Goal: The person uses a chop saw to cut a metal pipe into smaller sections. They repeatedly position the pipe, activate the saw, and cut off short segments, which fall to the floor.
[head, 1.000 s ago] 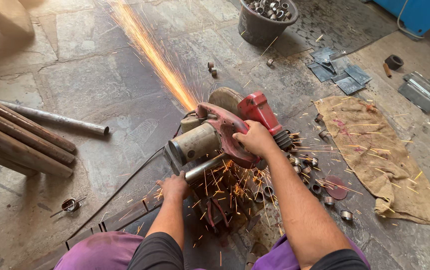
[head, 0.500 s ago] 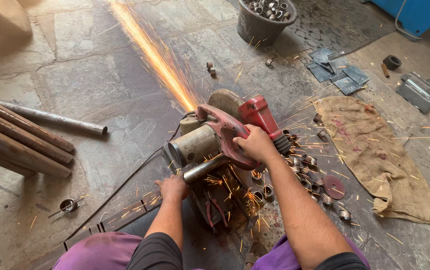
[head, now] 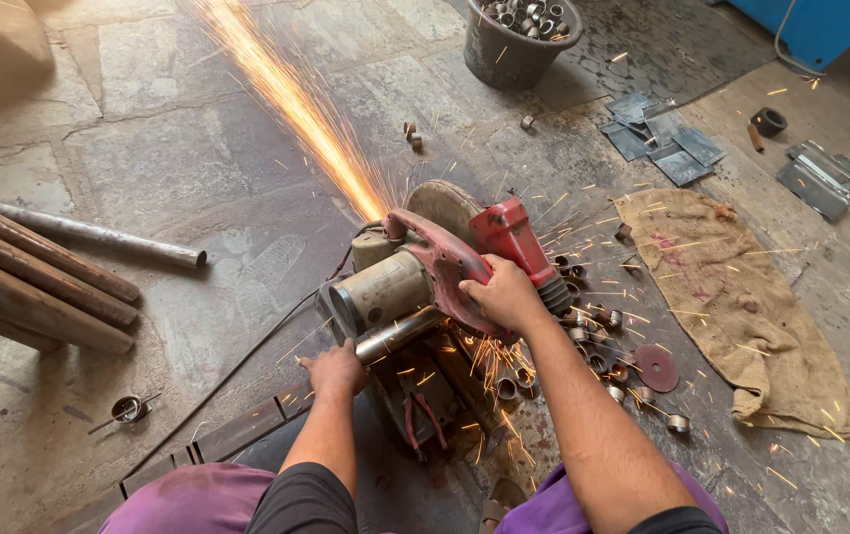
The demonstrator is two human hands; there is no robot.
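A red chop saw (head: 445, 262) sits on the stone floor and throws a long stream of orange sparks (head: 286, 99) up and to the left. My right hand (head: 502, 295) grips the saw's red handle from above. My left hand (head: 336, 368) holds a metal pipe (head: 397, 334) that lies under the blade. Short cut pipe rings (head: 598, 346) lie scattered to the right of the saw. Sparks also fall around the saw's base.
Long rusty pipes (head: 29, 287) lie at the left. A dark bucket (head: 519, 40) of cut rings stands at the top. A burlap sack (head: 731, 307) lies at the right, with metal sheets (head: 667, 148) behind it. A cutting disc (head: 656, 368) lies near the rings.
The saw keeps cutting and the spark stream persists. Sparks near the saw's base have thinned. Both hands stay on the handle and the pipe.
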